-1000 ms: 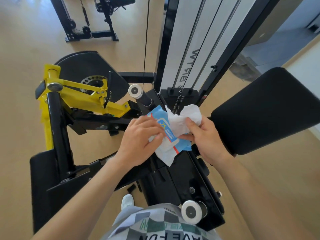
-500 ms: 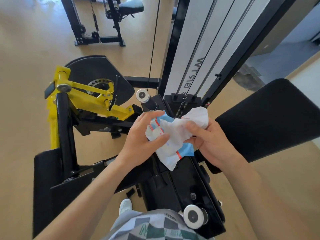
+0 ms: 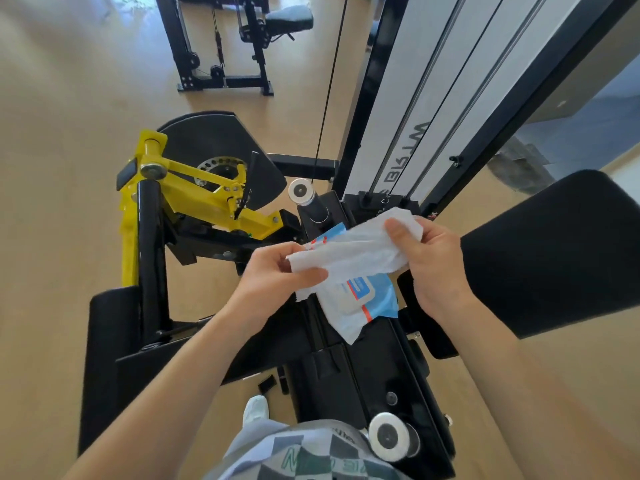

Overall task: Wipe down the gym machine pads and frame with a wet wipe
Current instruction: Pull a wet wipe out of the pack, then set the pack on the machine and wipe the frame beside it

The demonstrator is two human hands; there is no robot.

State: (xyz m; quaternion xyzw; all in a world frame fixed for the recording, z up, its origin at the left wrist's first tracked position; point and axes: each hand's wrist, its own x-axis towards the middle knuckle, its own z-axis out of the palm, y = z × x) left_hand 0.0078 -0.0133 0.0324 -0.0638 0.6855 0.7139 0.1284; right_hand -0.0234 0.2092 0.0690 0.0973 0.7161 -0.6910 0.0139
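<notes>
Left hand and right hand each pinch an end of the crumpled white wet wipe, apparently unfolding it; next, press it onto the black vinyl pad.

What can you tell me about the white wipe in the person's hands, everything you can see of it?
The wet wipe is a thin white sheet, creased and crumpled, like soft non-woven cloth. It is stretched between both hands above the black machine frame: the left hand pinches its lower left end, the right hand grips its upper right end. It lies across the blue and white wipe packet, hiding the packet's top. Whether it is fully out of the packet cannot be told.
</notes>
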